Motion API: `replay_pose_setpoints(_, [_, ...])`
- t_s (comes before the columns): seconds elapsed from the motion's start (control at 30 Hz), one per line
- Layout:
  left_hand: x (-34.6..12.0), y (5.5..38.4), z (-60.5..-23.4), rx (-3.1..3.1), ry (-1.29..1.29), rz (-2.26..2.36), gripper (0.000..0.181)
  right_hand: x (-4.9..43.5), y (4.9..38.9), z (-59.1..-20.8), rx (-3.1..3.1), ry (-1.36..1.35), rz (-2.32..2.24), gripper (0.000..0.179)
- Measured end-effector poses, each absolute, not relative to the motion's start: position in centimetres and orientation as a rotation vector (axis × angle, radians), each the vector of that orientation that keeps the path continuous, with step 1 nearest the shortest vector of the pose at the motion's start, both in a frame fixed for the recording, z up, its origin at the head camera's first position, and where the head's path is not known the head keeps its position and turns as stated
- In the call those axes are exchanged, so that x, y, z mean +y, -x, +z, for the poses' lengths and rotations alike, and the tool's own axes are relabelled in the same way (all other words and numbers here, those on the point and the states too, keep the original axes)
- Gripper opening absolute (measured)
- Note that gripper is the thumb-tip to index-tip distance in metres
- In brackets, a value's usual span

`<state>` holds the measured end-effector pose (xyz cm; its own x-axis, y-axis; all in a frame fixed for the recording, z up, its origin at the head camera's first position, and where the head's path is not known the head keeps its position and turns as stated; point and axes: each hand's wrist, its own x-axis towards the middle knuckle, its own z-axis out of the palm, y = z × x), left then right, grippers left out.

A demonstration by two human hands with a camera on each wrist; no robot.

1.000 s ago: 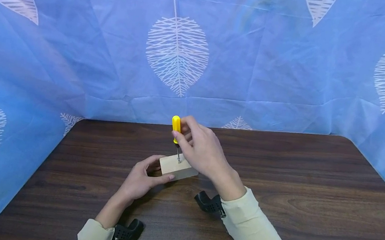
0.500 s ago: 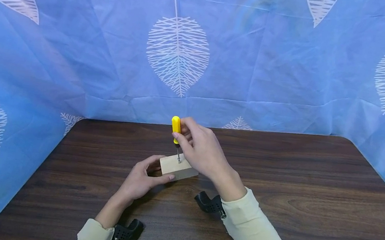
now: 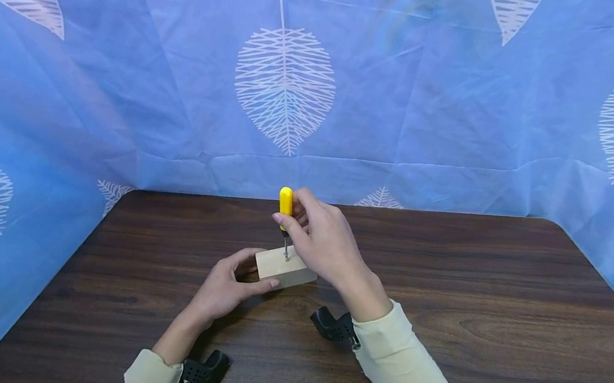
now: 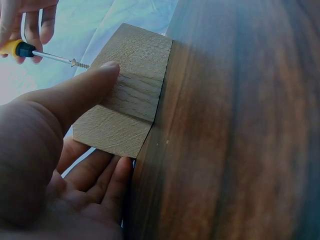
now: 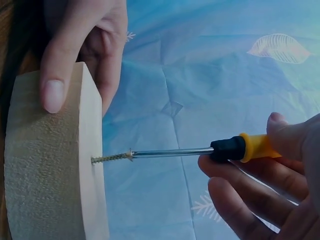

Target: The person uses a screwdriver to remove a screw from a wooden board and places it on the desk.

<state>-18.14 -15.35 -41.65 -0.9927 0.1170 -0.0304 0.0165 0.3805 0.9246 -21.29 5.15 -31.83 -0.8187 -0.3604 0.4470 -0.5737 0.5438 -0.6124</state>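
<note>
On the table lies a pale wooden block point(image 3: 286, 273), its left end between the thumb and fingers of my left hand point(image 3: 226, 287). A screw point(image 5: 111, 158) stands in the block's upper face, with much of its thread showing above the wood. My right hand point(image 3: 329, 242) pinches the yellow handle of a screwdriver point(image 3: 285, 201) between thumb and fingers. In the right wrist view the steel shaft point(image 5: 172, 152) meets the screw head, nearly in line with it. The left wrist view shows my left thumb point(image 4: 95, 87) pressing the block's near side.
The dark wooden table point(image 3: 472, 301) reaches back to a blue cloth point(image 3: 410, 102) printed with white leaves. Black wrist mounts point(image 3: 205, 367) stick out beside both cream sleeves point(image 3: 406, 363), low over the table.
The screwdriver's handle has tipped slightly to the right and stands more upright. My right thumb has shifted a little across the handle. The left hand and block keep their place.
</note>
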Motion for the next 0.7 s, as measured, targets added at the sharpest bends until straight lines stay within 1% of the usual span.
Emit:
replay_pose_setpoints(0.37, [-15.27,18.01,-41.67,2.557,-0.097,1.675,0.052,5.27,21.18,-31.7,-2.561,-0.764,1.176,0.022])
replay_pose_setpoints(0.6, [-15.25,18.09,-41.61,2.557,-0.104,1.674,0.052,5.36,21.13,-31.43,-2.579,-0.765,1.12,0.016])
replay_pose_setpoints(0.7, [-15.3,18.07,-41.65,2.553,-0.104,1.677,0.052,5.45,21.1,-31.26,-2.607,-0.786,1.107,0.016])
